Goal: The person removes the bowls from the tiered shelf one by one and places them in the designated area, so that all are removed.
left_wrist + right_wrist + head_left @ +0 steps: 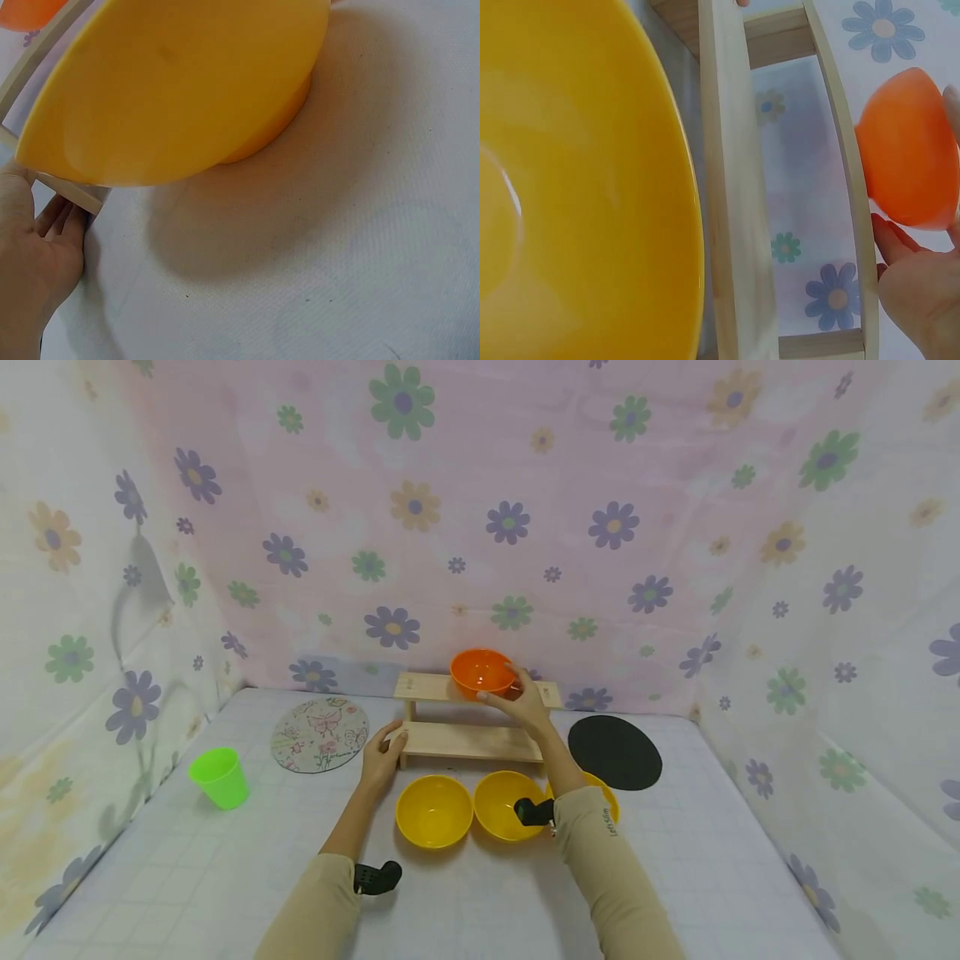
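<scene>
My right hand (527, 703) holds an orange bowl (480, 670) by its right side, thumb near the front and fingers at the rim. The bowl sits upright at the top board of a two-tier wooden shelf (465, 740); in the right wrist view the base of the orange bowl (907, 150) meets that board. At the shelf's left end, my left hand (384, 758) grips the lower board. Just in front of the shelf stand yellow bowls, one at the left (434, 812), one in the middle (501, 802), and a third (606, 795) partly hidden by my right sleeve.
A green cup (220, 778) stands at the far left. Left of the shelf lies a round mat with butterfly drawings (321, 735); a black round mat (615, 752) lies to its right. Flowered cloth (465, 560) walls the table on the back and sides.
</scene>
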`<state>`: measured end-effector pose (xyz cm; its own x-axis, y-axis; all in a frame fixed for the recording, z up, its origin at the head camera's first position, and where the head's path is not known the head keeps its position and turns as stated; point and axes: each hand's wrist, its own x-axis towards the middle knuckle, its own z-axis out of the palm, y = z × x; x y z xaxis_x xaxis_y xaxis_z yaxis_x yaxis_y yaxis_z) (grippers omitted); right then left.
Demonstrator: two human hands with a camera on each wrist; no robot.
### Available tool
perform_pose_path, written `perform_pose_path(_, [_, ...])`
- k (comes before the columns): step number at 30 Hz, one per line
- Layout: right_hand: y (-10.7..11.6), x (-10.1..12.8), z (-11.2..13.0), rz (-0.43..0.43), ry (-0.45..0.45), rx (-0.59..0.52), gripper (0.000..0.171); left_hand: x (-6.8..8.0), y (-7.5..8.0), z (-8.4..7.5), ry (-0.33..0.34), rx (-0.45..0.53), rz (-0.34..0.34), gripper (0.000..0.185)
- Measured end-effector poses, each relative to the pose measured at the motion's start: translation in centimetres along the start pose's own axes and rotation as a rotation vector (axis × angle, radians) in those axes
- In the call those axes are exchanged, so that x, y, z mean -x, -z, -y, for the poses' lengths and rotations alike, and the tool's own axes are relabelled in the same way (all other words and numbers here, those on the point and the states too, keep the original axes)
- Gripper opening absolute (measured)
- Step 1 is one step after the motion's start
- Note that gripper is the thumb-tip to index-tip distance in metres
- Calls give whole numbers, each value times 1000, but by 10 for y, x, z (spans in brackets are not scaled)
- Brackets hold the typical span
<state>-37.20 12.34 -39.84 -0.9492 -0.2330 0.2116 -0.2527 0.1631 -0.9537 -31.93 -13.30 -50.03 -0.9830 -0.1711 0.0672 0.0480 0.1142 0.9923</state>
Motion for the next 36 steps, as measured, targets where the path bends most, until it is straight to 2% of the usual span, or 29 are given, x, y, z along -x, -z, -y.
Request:
perform_pose_path(7, [-4, -1, -3, -51, 24, -34, 71, -1, -1, 4, -1, -4, -12, 43])
perform_pose_path(13, [-4, 1, -5, -104, 3, -50, 71, 0, -1, 3, -6, -4, -14, 43])
perform_pose_path(16, [-4, 2, -4, -104, 1, -72, 73, 0, 0, 3, -2, -1, -8, 43])
perform_pose_path(23, [-4, 14, 20, -73, 3, -107, 73, 0, 0, 2, -8, 4, -1, 43])
perform_pose_path(30, [-2, 13, 17, -68, 15, -144, 74, 11, 2, -22, 23, 37, 17, 43])
perform_pose_path(36, [2, 10, -1, -66, 23, -106, 75, 1, 1, -2, 11, 12, 6, 45])
